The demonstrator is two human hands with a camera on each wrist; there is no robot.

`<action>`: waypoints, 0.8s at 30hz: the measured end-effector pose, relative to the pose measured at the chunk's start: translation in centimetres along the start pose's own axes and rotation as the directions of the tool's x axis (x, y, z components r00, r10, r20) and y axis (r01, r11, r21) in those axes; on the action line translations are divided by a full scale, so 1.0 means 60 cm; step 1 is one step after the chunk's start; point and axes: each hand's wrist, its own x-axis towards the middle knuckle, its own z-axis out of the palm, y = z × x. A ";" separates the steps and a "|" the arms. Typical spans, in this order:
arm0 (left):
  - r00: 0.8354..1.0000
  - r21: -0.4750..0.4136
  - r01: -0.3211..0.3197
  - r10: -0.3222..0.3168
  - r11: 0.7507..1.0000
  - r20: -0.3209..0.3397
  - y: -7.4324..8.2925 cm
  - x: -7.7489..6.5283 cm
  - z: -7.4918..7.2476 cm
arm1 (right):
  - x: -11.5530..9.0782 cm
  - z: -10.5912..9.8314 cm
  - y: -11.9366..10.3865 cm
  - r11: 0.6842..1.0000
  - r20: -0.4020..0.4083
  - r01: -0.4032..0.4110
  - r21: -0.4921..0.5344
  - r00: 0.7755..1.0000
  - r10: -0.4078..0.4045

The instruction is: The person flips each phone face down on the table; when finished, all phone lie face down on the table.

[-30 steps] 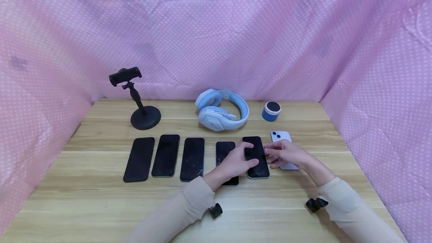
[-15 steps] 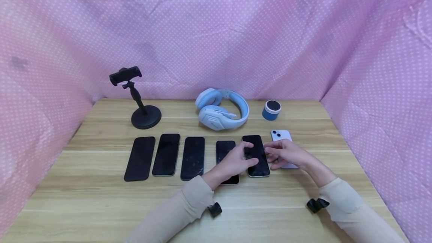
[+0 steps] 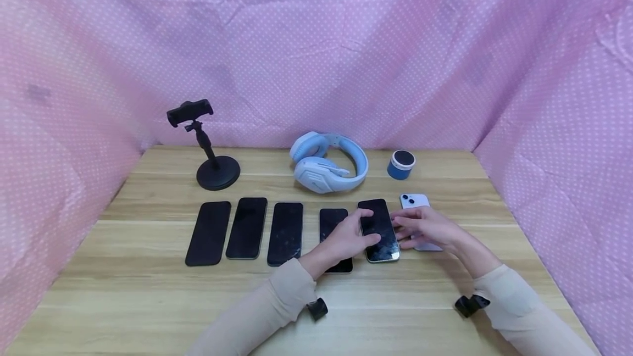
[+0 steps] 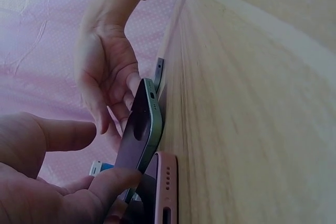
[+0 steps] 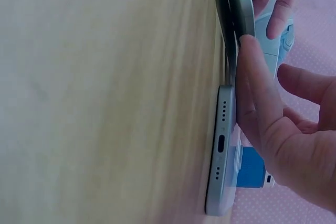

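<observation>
Between my two hands lies a black-screened smartphone [image 3: 383, 243], its right edge raised off the table in the right wrist view. My left hand [image 3: 346, 235] holds its left edge with bent fingers [image 4: 118, 179]; the left thumb stands over the screen, apart from it. From the other side my right hand [image 3: 427, 227] holds the right edge with its fingertips [image 5: 251, 51]. A white smartphone [image 3: 415, 200], back up with two camera lenses, lies partly hidden under the right hand. Below my left wrist lies a pink-edged smartphone [image 4: 169, 182], screen up and partly covered.
Three more dark-screened smartphones [image 3: 285, 232] lie in a row to the left on the wooden table [image 3: 148, 312]. Behind them stand a black phone stand [image 3: 217, 173], blue-white headphones [image 3: 316, 176] and a small blue speaker [image 3: 400, 166]. Pink dotted cloth [image 3: 316, 43] hangs around the table.
The whole head view has shifted slightly. The smartphone between my hands now shows a bright reflection near its lower end and has tilted a little; both hands keep nearly the same place.
</observation>
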 end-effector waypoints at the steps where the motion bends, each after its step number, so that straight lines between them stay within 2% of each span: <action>1: 1.000 0.013 0.002 -0.002 1.000 0.001 0.000 0.001 0.000 | 0.000 -0.001 0.001 1.000 0.002 0.003 0.014 1.000 -0.003; 8: 1.000 0.073 -0.003 0.003 0.997 0.004 -0.003 0.012 -0.001 | 0.001 -0.007 0.003 0.998 0.002 0.027 0.057 1.000 -0.027; 13: 1.000 0.074 -0.016 0.015 0.997 0.006 -0.004 0.020 0.000 | 0.004 -0.011 0.004 0.996 0.006 0.043 0.084 0.999 -0.044; 20: 0.997 0.096 -0.061 0.064 0.993 -0.032 -0.004 0.028 0.005 | 0.011 -0.013 0.001 0.990 0.010 0.064 0.128 0.998 -0.065; 24: 0.998 0.111 -0.059 0.062 0.992 -0.025 -0.002 0.032 0.005 | 0.012 -0.014 0.000 0.987 0.006 0.061 0.145 0.998 -0.063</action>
